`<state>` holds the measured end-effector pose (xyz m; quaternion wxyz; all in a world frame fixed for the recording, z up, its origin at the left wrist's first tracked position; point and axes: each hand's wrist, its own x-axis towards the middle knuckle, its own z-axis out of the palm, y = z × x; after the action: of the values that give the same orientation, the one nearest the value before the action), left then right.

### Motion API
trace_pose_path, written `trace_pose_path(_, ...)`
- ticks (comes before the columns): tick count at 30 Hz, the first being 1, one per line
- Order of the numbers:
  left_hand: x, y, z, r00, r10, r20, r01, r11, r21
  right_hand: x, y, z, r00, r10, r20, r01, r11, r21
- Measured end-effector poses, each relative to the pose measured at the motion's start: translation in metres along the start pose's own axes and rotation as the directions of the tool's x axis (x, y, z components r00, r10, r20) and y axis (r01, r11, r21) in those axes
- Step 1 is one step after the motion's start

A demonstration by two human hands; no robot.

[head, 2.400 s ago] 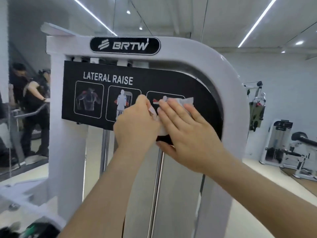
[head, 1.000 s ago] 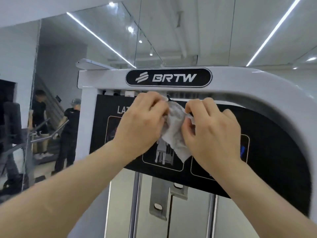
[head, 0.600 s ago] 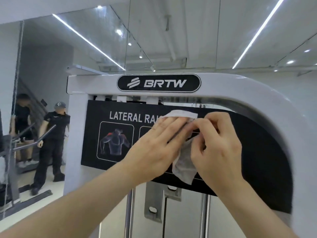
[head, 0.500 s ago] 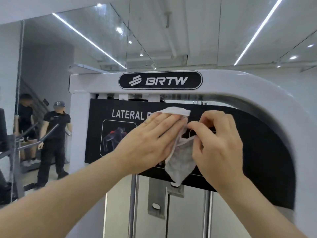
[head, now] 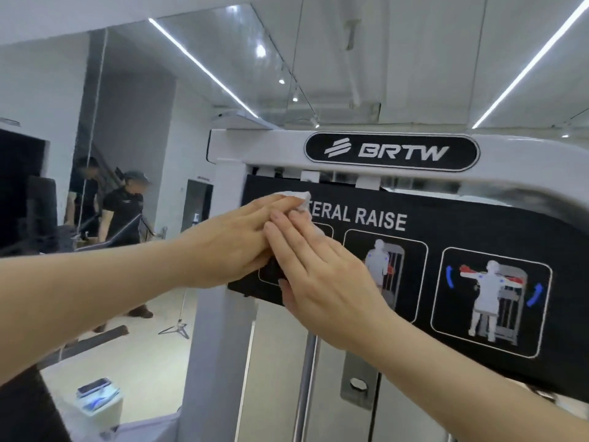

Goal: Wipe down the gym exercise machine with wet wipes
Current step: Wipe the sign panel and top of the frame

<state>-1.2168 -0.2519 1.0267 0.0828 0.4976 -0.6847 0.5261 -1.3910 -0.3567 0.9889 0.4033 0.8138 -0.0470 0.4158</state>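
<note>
Mostly hidden, the white wet wipe (head: 296,197) lies flat on the left end of the black placard (head: 462,224) under the machine frame (head: 526,169); its long axis cannot be told. The left hand (head: 236,247) presses it with straight fingers reaching right. The right hand (head: 325,282), also flat and unclenched, angles up-left over those fingertips.

One white exercise machine (head: 229,161) carries one brand badge (head: 392,152) and one black instruction panel (head: 478,224) with three picture boxes (head: 490,301), one mostly hidden. Two hands, left hand (head: 229,247) and right hand (head: 322,282); one wet wipe (head: 298,196). Behind: two people (head: 124,215), one tripod (head: 178,327).
</note>
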Motion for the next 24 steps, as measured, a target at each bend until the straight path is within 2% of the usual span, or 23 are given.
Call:
trace_pose_path(4,-0.043,-0.022,0.006,0.996,-0.068,0.054,0.067,0.997,0.033,0.015,0.002,0.005,0.995,-0.016,0.097,0.037,0.974,-0.224)
trace_pose_path(7,-0.063,-0.031,0.012,0.987,-0.144,0.069,0.145,0.989,-0.010,0.036,-0.004,0.016,0.986,-0.048,0.158,0.090,0.959,-0.267)
trace_pose_path(9,-0.074,-0.033,0.016,0.977,-0.208,0.051,0.212,0.973,-0.087,0.045,-0.010,0.026,0.963,-0.147,0.224,0.202,0.948,-0.246)
trace_pose_path(11,-0.083,-0.032,0.020,0.975,-0.219,0.047,0.224,0.967,-0.121,0.044,-0.016,0.034,0.902,-0.301,0.310,0.373,0.905,-0.206)
trace_pose_path(13,-0.087,-0.031,0.026,0.975,-0.217,0.038,0.220,0.966,-0.136,0.046,-0.017,0.036,0.852,-0.389,0.350,0.470,0.863,-0.184)
trace_pose_path(15,-0.083,-0.033,0.027,0.943,-0.333,-0.024,0.318,0.919,-0.235,0.068,-0.006,0.028,0.885,-0.336,0.323,0.417,0.879,-0.229)
trace_pose_path(17,-0.070,-0.041,0.025,0.858,-0.507,-0.086,0.444,0.814,-0.374,0.103,0.012,0.014,0.954,-0.125,0.273,0.210,0.929,-0.306)
trace_pose_path(19,-0.053,-0.046,0.023,0.803,-0.592,-0.069,0.510,0.743,-0.433,0.126,0.023,0.001,0.974,0.046,0.221,0.040,0.928,-0.370)
trace_pose_path(21,-0.041,-0.044,0.022,0.773,-0.631,-0.064,0.535,0.703,-0.468,0.122,0.019,0.004,0.976,0.046,0.214,0.038,0.928,-0.371)
trace_pose_path(24,-0.035,-0.036,0.025,0.749,-0.655,-0.105,0.534,0.689,-0.490,0.091,0.009,0.013,0.973,-0.059,0.222,0.132,0.935,-0.330)
